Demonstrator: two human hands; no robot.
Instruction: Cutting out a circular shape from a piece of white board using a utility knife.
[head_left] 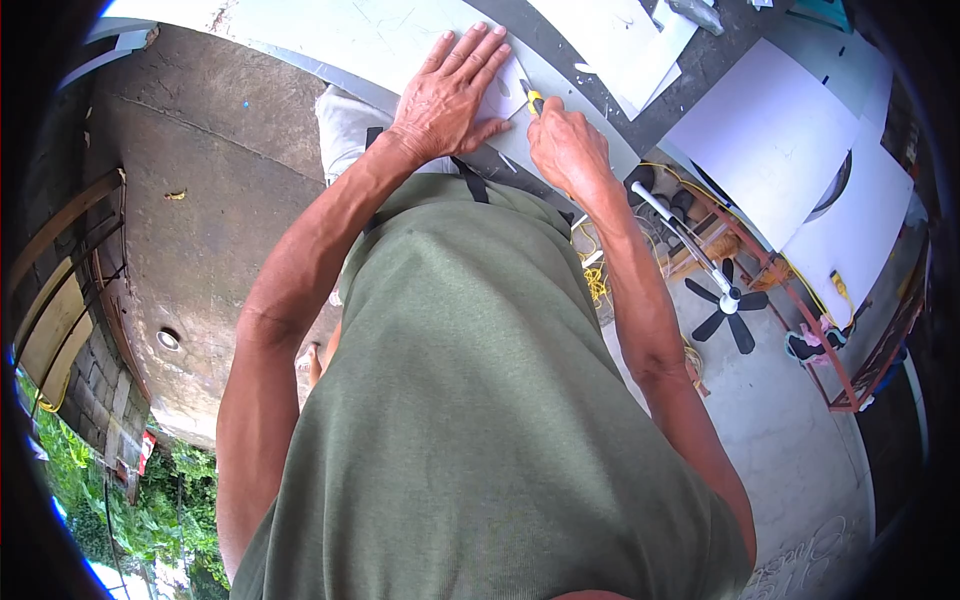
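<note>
A white sheet lies across the table along the top of the view. My left hand rests flat on its edge, fingers stretched out and slightly apart. Just right of it, my right hand is closed around a yellow and black utility knife. The knife's tip points up and left, at the sheet near my left fingertips; whether the blade touches it I cannot tell. Under both hands runs a grey strip of the work surface.
White cut pieces and small scraps lie on the dark tabletop beyond. Large white sheets rest on a reddish metal frame at right. Below stand a black-bladed fan and a yellow cord.
</note>
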